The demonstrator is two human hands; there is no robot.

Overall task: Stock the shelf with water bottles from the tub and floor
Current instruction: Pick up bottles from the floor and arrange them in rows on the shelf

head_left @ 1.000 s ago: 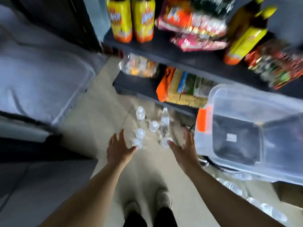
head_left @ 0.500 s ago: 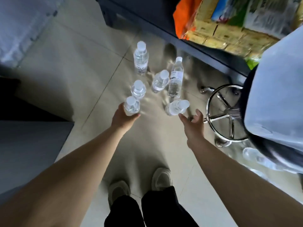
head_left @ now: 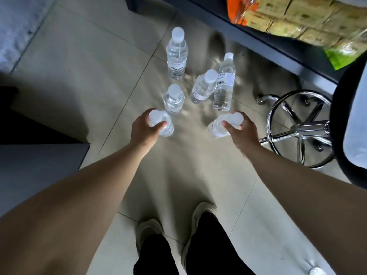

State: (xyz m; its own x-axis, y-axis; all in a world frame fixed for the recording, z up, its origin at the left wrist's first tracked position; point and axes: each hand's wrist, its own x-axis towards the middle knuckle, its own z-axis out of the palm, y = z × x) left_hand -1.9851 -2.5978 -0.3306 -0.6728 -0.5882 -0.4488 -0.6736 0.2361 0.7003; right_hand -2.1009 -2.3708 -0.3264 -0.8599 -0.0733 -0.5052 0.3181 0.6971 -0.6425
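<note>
Nearest: left hand (head_left: 144,131) gripping a clear plastic water bottle with white cap (head_left: 160,124) by its neck; right hand (head_left: 241,132) gripping a second clear capped bottle (head_left: 220,126), both over the beige tiled floor (head_left: 79,76). Beyond: four more clear water bottles (head_left: 202,87) standing on the tiles, then the dark lower shelf (head_left: 258,39) holding yellow-green packaged goods (head_left: 307,22).

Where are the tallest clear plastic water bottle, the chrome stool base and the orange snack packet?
Tallest clear plastic water bottle (head_left: 223,84), head view, on its label.
Chrome stool base (head_left: 303,129), head view, on its hub.
Orange snack packet (head_left: 235,8), head view, on its lower corner.
</note>
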